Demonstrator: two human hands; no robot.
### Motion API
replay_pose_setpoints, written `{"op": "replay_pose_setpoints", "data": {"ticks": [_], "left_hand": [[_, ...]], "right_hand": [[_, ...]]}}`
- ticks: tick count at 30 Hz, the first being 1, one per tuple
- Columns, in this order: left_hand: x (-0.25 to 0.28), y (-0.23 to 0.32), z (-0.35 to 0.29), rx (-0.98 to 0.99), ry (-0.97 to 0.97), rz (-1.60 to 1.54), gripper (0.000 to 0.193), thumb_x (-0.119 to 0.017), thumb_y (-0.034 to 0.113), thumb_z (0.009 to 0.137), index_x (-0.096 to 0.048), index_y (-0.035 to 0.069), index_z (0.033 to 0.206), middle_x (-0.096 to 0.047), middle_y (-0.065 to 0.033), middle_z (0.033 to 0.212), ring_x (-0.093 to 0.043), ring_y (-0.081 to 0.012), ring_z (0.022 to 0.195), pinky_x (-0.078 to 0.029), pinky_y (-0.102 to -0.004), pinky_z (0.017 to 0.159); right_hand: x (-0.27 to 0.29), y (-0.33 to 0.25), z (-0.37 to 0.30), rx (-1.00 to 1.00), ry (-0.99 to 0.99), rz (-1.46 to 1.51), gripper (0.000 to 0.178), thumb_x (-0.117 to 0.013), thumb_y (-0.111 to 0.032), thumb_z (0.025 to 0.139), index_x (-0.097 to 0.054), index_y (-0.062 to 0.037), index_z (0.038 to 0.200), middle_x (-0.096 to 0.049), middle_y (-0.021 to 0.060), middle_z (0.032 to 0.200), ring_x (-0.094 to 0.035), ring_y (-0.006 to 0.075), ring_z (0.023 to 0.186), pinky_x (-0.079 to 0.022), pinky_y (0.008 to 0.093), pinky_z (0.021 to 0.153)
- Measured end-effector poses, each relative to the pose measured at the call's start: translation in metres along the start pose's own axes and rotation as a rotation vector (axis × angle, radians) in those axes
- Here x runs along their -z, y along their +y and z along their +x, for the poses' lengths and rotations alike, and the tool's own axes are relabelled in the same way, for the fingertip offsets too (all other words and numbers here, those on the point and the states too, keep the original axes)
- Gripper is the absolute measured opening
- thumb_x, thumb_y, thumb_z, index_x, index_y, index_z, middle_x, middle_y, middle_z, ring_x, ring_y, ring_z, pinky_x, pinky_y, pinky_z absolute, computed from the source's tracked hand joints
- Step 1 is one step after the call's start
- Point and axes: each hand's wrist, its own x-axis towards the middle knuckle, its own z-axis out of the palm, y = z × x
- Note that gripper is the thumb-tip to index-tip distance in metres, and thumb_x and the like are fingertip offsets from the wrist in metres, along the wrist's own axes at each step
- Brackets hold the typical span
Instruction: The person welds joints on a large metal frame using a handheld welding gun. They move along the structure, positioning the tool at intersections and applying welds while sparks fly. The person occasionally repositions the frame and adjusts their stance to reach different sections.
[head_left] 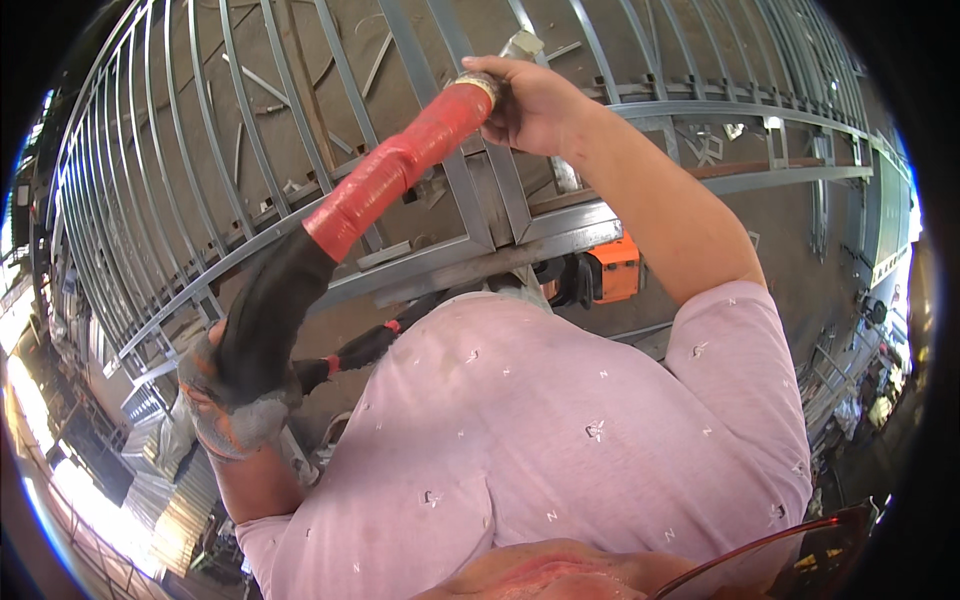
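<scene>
A thick black hose [275, 300], wrapped in red tape [400, 165] along its upper part, runs slantwise in front of me. My left hand [235, 405], in a worn grey glove with orange patches, is closed round its black lower part. At the other end my bare right hand [535, 105] grips the hose just past a pale ring [480, 85]. A metal end piece [522, 46] shows beyond my right fingers; what joins it to the hose is hidden by the hand. The hose is held above a grey metal frame [430, 265].
Barred metal panels [230, 130] of the frame spread left, ahead and right. An orange and black machine [613, 268] sits below the frame. A black cable [365, 347] with red bands runs beside my body. Metal offcuts [255, 80] lie on the floor. Stacked sheets [185, 510] stand lower left.
</scene>
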Motion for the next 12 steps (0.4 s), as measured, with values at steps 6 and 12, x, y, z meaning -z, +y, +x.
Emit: {"op": "replay_pose_setpoints", "data": {"ticks": [6,12], "left_hand": [[-0.018,0.028,0.013,0.091,0.194,0.536,0.043,-0.083,0.024,0.086,-0.074,-0.004,0.118,-0.08,-0.0162,0.093,-0.077,-0.0242,0.072,-0.06,-0.035,0.062],[0.0,0.066,-0.031,0.222,0.384,0.806,0.045,-0.091,0.031,0.074,-0.079,0.008,0.111,-0.08,-0.0059,0.093,-0.077,-0.0188,0.087,-0.061,-0.0377,0.084]], "right_hand": [[0.02,-0.013,0.019,-0.146,-0.121,-0.001,0.027,-0.075,-0.042,0.105,-0.074,-0.0163,0.112,-0.078,-0.0041,0.098,-0.071,0.0091,0.079,-0.056,0.0281,0.069],[0.016,-0.02,0.031,-0.239,-0.138,0.007,0.027,-0.073,-0.044,0.106,-0.074,-0.0168,0.111,-0.078,-0.0041,0.098,-0.071,0.0098,0.079,-0.055,0.029,0.069]]}}
